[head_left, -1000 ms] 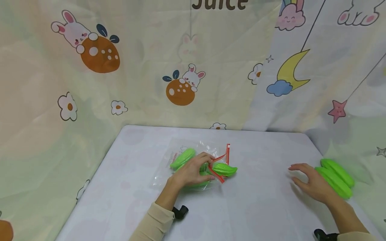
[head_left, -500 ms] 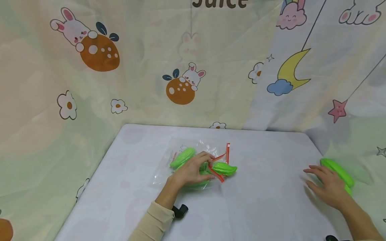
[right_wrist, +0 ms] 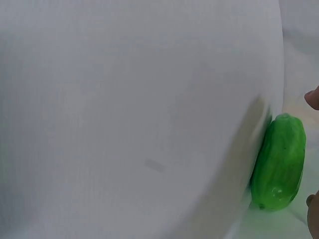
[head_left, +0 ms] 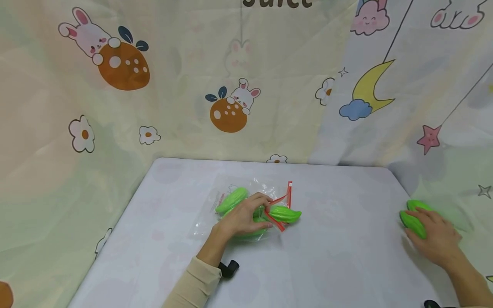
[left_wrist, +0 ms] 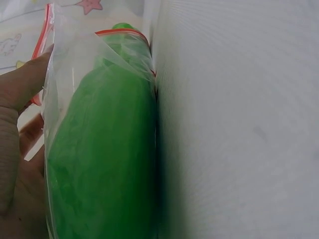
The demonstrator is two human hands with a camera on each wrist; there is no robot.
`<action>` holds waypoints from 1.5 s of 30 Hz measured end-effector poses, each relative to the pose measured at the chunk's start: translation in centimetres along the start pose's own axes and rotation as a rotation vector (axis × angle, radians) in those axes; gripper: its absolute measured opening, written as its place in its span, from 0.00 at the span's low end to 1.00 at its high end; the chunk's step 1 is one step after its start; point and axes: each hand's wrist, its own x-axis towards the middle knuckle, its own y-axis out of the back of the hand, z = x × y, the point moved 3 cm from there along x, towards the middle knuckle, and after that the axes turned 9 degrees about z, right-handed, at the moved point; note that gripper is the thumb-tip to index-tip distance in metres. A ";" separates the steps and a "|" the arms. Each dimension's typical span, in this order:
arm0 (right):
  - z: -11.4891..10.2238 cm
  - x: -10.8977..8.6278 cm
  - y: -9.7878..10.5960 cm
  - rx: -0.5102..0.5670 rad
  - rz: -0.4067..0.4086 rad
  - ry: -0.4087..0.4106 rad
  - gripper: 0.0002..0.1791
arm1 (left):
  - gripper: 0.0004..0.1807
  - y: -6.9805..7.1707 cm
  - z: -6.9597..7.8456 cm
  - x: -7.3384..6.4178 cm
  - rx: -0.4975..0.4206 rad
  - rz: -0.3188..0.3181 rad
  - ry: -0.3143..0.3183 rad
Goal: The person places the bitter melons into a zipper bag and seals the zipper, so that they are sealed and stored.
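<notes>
A clear zip bag (head_left: 206, 216) with a red seal lies on the table, several green bitter gourds (head_left: 232, 200) inside. One more gourd (head_left: 285, 214) pokes out through its mouth. My left hand (head_left: 242, 218) holds the bag by the mouth, thumb and fingers spread along the seal. In the left wrist view, the plastic wraps a large gourd (left_wrist: 107, 149) beside that hand. At the right table edge, my right hand (head_left: 439, 239) reaches over two loose gourds, partly covering the near gourd (head_left: 413, 224) and the far gourd (head_left: 417, 205). Right wrist view: fingertips stand apart around a gourd (right_wrist: 279, 164).
The white table (head_left: 339, 256) has rounded far corners. A printed cloth backdrop (head_left: 185, 107) with rabbits, flowers and a moon hangs behind it and at the sides. A black wrist strap piece (head_left: 229, 269) sits at the left wrist.
My right hand has moved right and back over the two loose gourds, its fingers now around the near one. The left hand and bag have stayed in place; the head view shifted slightly.
</notes>
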 end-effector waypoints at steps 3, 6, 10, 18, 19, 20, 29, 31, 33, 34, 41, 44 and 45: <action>0.5 -0.2 0.1 0.013 -0.018 -0.026 0.29 | 0.18 0.0 -0.1 0.0 0.000 -0.004 0.005; 0.9 -0.5 -0.1 0.023 -0.047 -0.044 0.30 | 0.18 -0.1 -0.1 -0.1 -0.001 -0.013 0.016; 1.1 -0.7 -0.5 0.020 -0.071 -0.060 0.30 | 0.18 -0.1 -0.1 -0.2 -0.005 -0.018 0.016; 1.1 -1.1 -0.8 0.037 -0.045 -0.034 0.31 | 0.18 -0.1 -0.1 -0.3 -0.009 -0.018 0.011; 1.1 -1.1 -0.8 0.037 -0.039 -0.029 0.32 | 0.18 -0.1 -0.1 -0.3 -0.009 -0.017 0.011; 1.1 -1.2 -0.9 0.035 -0.035 -0.024 0.33 | 0.18 -0.1 -0.1 -0.3 -0.010 -0.017 0.011; 1.2 -1.1 -1.4 0.098 0.066 0.086 0.36 | 0.18 0.0 0.0 -0.2 -0.011 -0.011 0.000; 1.2 -1.0 -1.5 0.114 0.055 0.082 0.38 | 0.19 0.0 0.0 -0.2 -0.008 -0.008 -0.005; 1.1 -0.9 -1.5 0.123 0.034 0.074 0.40 | 0.19 0.0 -0.1 -0.2 -0.006 -0.004 -0.012; 1.1 -0.8 -1.5 0.120 0.024 0.070 0.40 | 0.19 0.0 -0.1 -0.1 -0.006 -0.002 -0.018; 0.6 -0.8 -1.6 0.165 -0.049 0.034 0.41 | 0.18 0.0 0.0 0.0 0.001 0.007 -0.035; 0.5 -0.9 -1.8 0.201 -0.065 0.014 0.42 | 0.18 0.1 -0.1 -0.1 -0.003 0.007 -0.025; 0.5 -0.9 -1.9 0.203 -0.067 0.009 0.42 | 0.18 0.1 -0.1 -0.1 -0.005 0.007 -0.022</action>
